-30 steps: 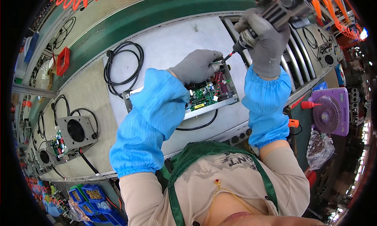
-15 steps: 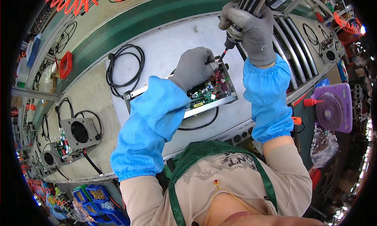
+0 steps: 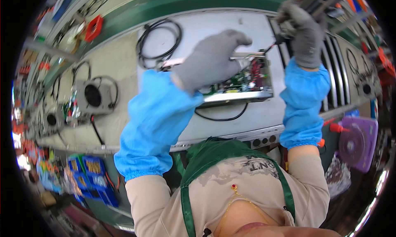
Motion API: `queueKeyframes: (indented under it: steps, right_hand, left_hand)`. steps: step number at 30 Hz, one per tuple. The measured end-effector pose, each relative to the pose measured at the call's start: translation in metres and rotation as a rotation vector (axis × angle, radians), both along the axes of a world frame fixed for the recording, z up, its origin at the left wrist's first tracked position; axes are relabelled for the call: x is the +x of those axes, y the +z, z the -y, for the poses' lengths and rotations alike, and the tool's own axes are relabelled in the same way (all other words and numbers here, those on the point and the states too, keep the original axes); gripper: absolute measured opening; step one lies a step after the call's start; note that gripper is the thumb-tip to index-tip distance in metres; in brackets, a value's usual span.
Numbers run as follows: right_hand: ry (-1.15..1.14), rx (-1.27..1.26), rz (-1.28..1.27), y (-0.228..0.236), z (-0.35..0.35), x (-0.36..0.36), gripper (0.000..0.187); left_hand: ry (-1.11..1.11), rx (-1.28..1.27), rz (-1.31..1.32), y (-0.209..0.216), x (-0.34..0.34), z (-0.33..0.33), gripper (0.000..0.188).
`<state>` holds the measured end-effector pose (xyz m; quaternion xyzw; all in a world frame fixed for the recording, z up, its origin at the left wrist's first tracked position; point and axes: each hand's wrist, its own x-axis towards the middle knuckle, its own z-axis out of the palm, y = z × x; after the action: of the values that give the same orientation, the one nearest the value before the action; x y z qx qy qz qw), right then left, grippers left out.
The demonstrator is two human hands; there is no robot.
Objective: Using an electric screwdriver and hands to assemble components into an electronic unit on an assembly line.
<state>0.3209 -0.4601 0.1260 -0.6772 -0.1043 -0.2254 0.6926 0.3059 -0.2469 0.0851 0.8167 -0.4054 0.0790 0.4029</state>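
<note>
Over the circuit board (image 3: 241,82), right hand (image 3: 303,33) fingers grip a screwdriver (image 3: 275,42); left hand (image 3: 212,59) curled

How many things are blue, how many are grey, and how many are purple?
Blue: 2, the left sleeve cover and the right sleeve cover; the blurred blue bins at lower left are not counted.
Grey: 2, the glove on the left hand over the circuit board unit, and the glove on the right hand gripping the power screwdriver.
Purple: 1, the small fan.
Total: 5
</note>
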Motion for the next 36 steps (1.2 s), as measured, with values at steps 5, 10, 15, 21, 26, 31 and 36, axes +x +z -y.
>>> queueKeyframes:
  steps: [5, 10, 15, 21, 26, 31, 36]
  right_hand:
    - [0.124, -0.022, 0.101, -0.004, 0.038, 0.004, 0.029]
    - [0.116, 0.07, 0.08, -0.003, 0.011, 0.003, 0.022]
    - [0.053, -0.024, 0.237, -0.005, 0.032, 0.002, 0.022]
    - [0.286, 0.287, 0.205, 0.03, 0.033, -0.047, 0.026]
    - [0.389, 0.298, 0.431, 0.041, 0.011, -0.093, 0.045]
    - [0.626, 0.424, 0.459, 0.03, 0.004, -0.116, 0.057]
    - [0.733, 0.556, 0.401, 0.014, 0.011, -0.13, 0.057]
  left_hand:
    - [0.712, -0.555, -0.281, 0.009, -0.082, -0.119, 0.027]
    - [1.106, -0.179, -0.439, -0.186, -0.204, -0.205, 0.022]
    - [1.08, 0.261, -0.509, -0.21, -0.195, -0.158, 0.021]
    - [0.87, 0.518, -0.313, -0.224, -0.184, -0.159, 0.015]
    - [0.847, 0.372, -0.284, -0.184, -0.172, -0.137, 0.018]
    - [-0.003, -0.494, -1.119, -0.071, -0.164, -0.055, 0.018]
    - [-0.014, -1.044, -1.391, -0.057, -0.146, 0.006, 0.029]
